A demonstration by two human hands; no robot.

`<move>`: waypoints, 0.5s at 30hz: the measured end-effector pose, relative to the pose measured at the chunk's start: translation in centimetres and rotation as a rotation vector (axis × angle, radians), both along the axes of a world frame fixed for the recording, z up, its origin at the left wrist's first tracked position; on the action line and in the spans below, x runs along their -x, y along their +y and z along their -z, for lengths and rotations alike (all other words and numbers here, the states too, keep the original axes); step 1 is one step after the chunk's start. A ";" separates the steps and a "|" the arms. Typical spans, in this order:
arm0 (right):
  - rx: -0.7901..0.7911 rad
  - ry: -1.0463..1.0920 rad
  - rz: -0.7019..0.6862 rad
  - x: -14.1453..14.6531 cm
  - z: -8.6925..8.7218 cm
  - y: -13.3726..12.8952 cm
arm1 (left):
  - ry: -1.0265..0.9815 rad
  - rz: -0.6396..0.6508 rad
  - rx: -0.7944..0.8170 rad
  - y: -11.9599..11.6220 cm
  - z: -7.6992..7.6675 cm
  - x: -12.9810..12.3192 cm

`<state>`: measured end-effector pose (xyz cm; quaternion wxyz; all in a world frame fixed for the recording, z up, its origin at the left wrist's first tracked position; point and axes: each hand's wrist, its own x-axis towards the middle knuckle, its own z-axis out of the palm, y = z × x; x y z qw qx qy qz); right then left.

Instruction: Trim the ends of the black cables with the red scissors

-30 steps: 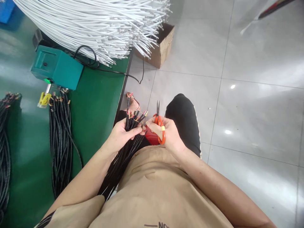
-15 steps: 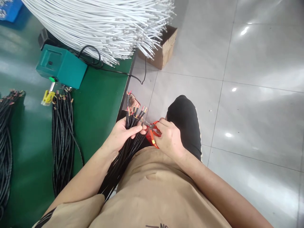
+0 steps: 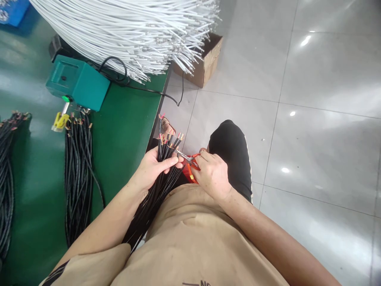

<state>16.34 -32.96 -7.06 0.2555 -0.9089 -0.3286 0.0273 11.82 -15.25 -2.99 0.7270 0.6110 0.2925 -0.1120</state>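
Observation:
My left hand (image 3: 157,165) is closed round a bundle of black cables (image 3: 153,198) that hangs down across my lap. Red, yellow and white wire ends stick out of the cable tips above my fingers. In my right hand (image 3: 212,171) is a pair of cutting pliers (image 3: 191,169) with orange-red handles. Their metal jaws point left and reach the cable ends by my left thumb and fingertips. Whether the jaws touch a wire is too small to tell.
On the green table (image 3: 122,131) lie a second black cable bundle (image 3: 79,178) and another (image 3: 7,167) at the far left. A teal machine (image 3: 79,83) with a cord stands behind them. White cables (image 3: 143,35) overhang the table edge above a cardboard box (image 3: 208,63).
The plier handles have come closer together as my right hand squeezed, and the hand turned slightly. My left hand and the cable bundle stay in place.

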 end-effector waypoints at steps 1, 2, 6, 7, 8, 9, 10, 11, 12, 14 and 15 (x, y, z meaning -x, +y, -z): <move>-0.013 0.021 0.010 0.0 0.0 0.0 | 0.000 0.000 -0.003 0.0 0.0 0.0; -0.042 0.065 0.028 0.0 0.0 0.1 | -0.001 0.002 -0.005 0.0 0.0 0.0; -0.319 0.457 0.146 -0.3 -0.6 0.7 | -0.009 0.003 0.004 0.1 0.1 0.0; -0.405 0.561 0.173 -0.4 -0.9 0.9 | -0.012 -0.008 0.006 0.1 0.1 0.0; -0.486 0.652 0.194 -0.5 -1.2 1.1 | -0.018 -0.020 0.006 0.1 0.2 0.0; -0.556 0.728 0.209 -0.6 -1.4 1.3 | -0.024 -0.026 0.004 0.2 0.3 0.0; -0.612 0.791 0.222 -0.7 -1.6 1.6 | -0.030 -0.028 -0.001 0.2 0.3 0.0; -0.655 0.842 0.231 -0.7 -1.8 1.8 | -0.036 -0.028 -0.007 0.2 0.4 0.0; -0.682 0.885 0.236 -0.7 -1.9 2.0 | -0.042 -0.027 -0.014 0.2 0.4 0.0; -0.703 0.938 0.249 -0.7 -2.1 2.3 | -0.058 -0.023 -0.029 0.2 0.5 0.1; -0.709 0.960 0.255 -0.7 -2.1 2.5 | -0.068 -0.020 -0.040 0.2 0.6 0.1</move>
